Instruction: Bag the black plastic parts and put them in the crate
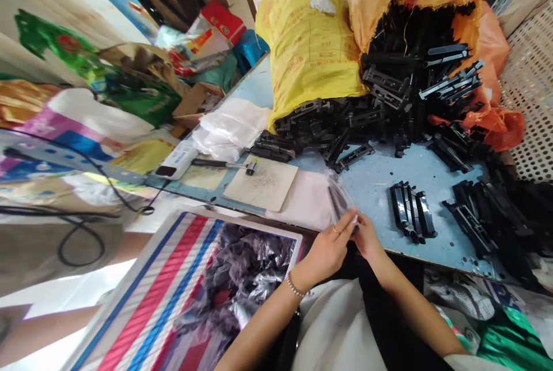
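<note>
My left hand (329, 247) and my right hand (367, 237) meet at the near edge of the blue table (375, 178). Together they pinch the lower end of a clear plastic bag (339, 197) with a dark narrow part inside it. The left hand wears a ring and a bead bracelet. A short row of black plastic parts (410, 209) lies on the table just right of my hands.
A big heap of black parts (406, 94) spills from yellow and orange sacks (309, 42) at the back. More black parts (484, 215) lie at the right. A striped bag (181, 296) of bagged parts stands below the table. A tan pad (261, 184) and a stack of clear bags (305, 201) lie left.
</note>
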